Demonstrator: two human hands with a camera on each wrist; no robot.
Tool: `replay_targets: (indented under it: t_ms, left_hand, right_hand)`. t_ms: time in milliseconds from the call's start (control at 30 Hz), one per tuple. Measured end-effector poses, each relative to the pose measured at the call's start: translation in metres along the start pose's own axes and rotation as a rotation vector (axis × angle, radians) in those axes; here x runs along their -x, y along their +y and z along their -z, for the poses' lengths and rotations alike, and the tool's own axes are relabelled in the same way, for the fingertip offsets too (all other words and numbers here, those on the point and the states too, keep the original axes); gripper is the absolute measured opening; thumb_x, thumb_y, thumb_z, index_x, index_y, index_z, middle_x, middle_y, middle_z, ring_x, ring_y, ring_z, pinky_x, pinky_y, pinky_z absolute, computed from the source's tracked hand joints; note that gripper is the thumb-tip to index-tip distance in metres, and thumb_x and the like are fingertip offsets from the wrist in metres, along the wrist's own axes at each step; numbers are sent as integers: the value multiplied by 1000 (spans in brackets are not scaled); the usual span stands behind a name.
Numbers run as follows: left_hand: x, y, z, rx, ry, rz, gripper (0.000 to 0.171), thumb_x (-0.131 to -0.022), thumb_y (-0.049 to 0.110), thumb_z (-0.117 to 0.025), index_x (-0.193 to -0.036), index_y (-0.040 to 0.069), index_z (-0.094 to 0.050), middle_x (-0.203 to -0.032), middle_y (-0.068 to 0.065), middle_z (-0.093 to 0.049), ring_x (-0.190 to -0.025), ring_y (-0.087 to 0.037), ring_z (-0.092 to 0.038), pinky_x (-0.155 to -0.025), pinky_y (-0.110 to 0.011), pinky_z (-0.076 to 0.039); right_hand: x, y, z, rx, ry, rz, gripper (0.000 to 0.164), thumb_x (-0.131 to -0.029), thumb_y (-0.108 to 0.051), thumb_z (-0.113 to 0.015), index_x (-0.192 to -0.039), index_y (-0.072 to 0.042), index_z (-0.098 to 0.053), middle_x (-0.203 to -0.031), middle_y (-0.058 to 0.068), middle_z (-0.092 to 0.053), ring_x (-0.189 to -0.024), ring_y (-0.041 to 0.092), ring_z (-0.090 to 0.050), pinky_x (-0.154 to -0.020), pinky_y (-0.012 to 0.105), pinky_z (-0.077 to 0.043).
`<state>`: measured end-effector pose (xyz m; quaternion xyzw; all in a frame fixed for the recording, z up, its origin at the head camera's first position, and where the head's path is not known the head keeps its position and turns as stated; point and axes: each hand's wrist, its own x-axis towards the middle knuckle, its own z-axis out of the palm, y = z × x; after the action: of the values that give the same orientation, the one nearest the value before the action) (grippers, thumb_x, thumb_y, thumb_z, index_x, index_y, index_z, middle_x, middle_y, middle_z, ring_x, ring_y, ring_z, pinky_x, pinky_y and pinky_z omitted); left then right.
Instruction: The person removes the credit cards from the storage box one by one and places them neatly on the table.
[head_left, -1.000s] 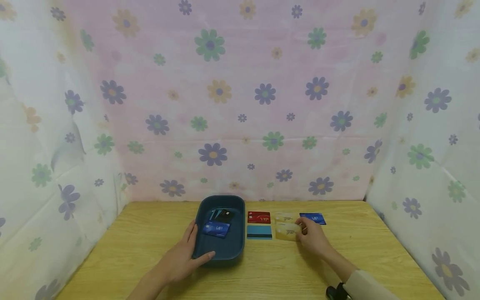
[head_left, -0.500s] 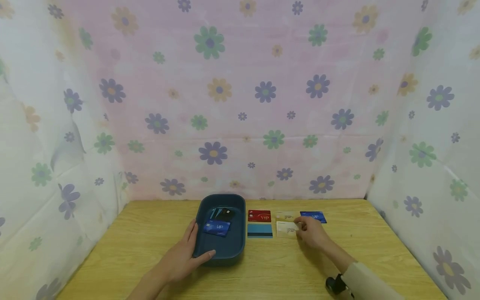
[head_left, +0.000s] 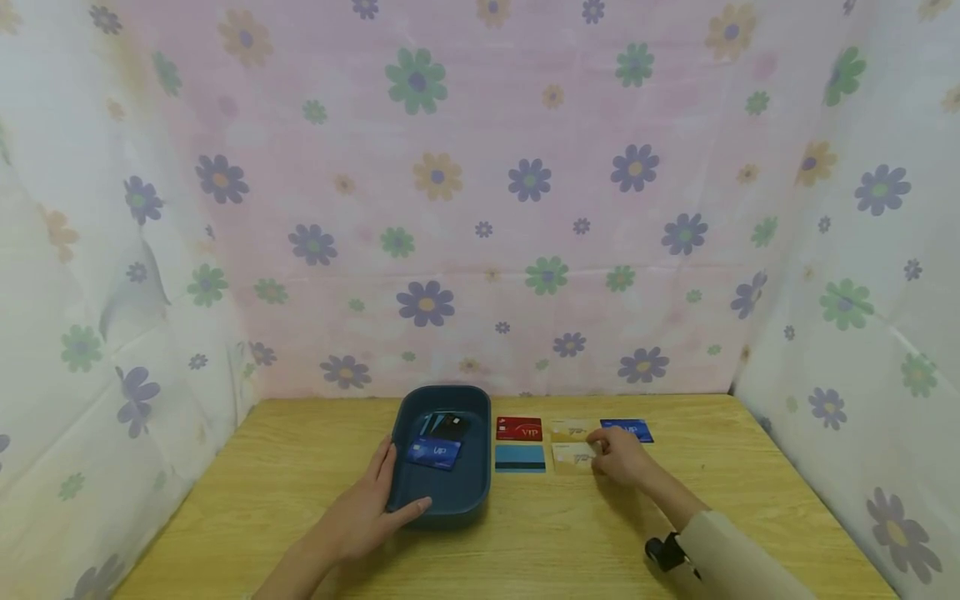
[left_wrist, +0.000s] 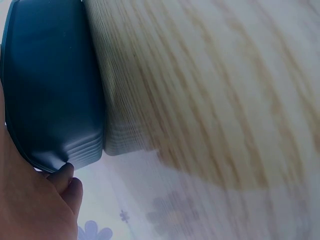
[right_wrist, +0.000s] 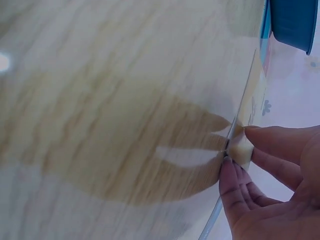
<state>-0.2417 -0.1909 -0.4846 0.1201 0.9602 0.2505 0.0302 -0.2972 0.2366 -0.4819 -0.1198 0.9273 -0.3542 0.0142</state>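
Observation:
In the head view, my left hand (head_left: pixel 360 518) holds a dark blue plastic tray (head_left: pixel 450 498), fingers along its left side and thumb at its near rim. The left wrist view shows fingertips against the tray's outer wall (left_wrist: pixel 55 90). Inside the tray lie a blue VIP card (head_left: pixel 434 455) and a few dark cards (head_left: pixel 448 426). My right hand (head_left: pixel 626 458) pinches the right edge of a pale gold card (head_left: pixel 573 457) in the near row. The right wrist view has this gold card (right_wrist: pixel 245 120) at a slant between thumb and fingertips.
Right of the tray lie a red VIP card (head_left: pixel 519 428) and, nearer me, a light blue card with a dark stripe (head_left: pixel 520 459). Another gold card (head_left: pixel 572 430) and a blue VIP card (head_left: pixel 628 429) complete the far row. A flowered cloth (head_left: pixel 480 250) encloses the wooden table (head_left: pixel 562 550).
The gold card pinched by my right hand has changed tilt slightly, its shine shifting from yellow to paler. My left hand and the tray hold their place.

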Motion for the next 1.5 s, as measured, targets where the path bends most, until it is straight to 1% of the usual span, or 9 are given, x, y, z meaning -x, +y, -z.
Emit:
replay_targets:
  t_ms: [67,167,400,533,667,900,1133,1367,1500]
  left_hand:
    - [0,0,0,0,1,-5,115,-90,76,-56,-164,2,-8,-172,-16,-2,-138,-47,-46,-104,-61,-45]
    - [0,-1,0,2,1,-11,115,-90,76,-56,-164,2,-8,-172,-16,-2,-138,-48,-46,-104,-61,-45]
    - [-2,-2,0,0,0,-16,116,-90,76,-56,-164,2,-6,-172,-17,-2,-139,-47,-45,-105,-60,-44]
    - [-1,-1,1,-3,-4,-12,115,-90,76,-56,-164,1,-7,-172,-17,-1,-138,-47,-47,-104,-60,-45]
    - [-1,0,1,-5,-6,-2,116,-90,77,-56,-164,3,-6,-172,-16,-1,-137,-47,-48,-103,-60,-46]
    - [0,0,1,2,-6,1,117,-89,77,-56,-164,3,-5,-172,-17,-2,-138,-48,-46,-104,-61,-45]
    - [2,1,1,1,-8,8,117,-89,78,-55,-164,3,-6,-171,-17,-1,-139,-48,-44,-105,-61,-44]
    - [0,1,1,-5,6,0,116,-90,76,-56,-164,2,-8,-171,-18,-3,-137,-48,-47,-103,-60,-46]
    - [0,0,0,-5,0,-3,116,-90,76,-56,-164,3,-7,-171,-17,-2,-139,-47,-45,-105,-60,-44]
  right_hand:
    - [-1,-2,0,18,0,-6,37,-85,6,-69,-122,12,-67,-89,9,-61,-75,20,-49,-65,35,-42]
    - [-1,-4,1,36,-5,-16,36,-86,5,-71,-121,11,-67,-95,13,-65,-80,21,-54,-69,38,-48]
    - [-3,-6,2,41,-24,-38,38,-84,5,-74,-121,10,-66,-104,19,-67,-89,26,-59,-75,44,-52]
    - [-4,-7,3,43,-47,-40,38,-83,4,-75,-120,9,-66,-106,23,-65,-90,29,-61,-72,43,-52]
    - [-4,-7,3,63,-59,-45,36,-85,2,-76,-119,7,-66,-107,23,-64,-91,30,-62,-70,41,-52]
    - [-3,-6,3,68,-61,-30,34,-85,2,-76,-117,8,-66,-109,23,-66,-97,35,-63,-77,47,-54]
    - [-1,-8,5,89,-61,-21,32,-85,0,-78,-115,7,-67,-107,21,-66,-97,35,-63,-80,49,-54]
    - [0,-8,6,84,-64,-30,36,-85,0,-78,-118,7,-66,-109,22,-66,-100,38,-63,-82,50,-54]
    - [1,-9,7,86,-71,-44,38,-86,-2,-77,-121,6,-66,-114,24,-64,-104,39,-61,-84,53,-53]
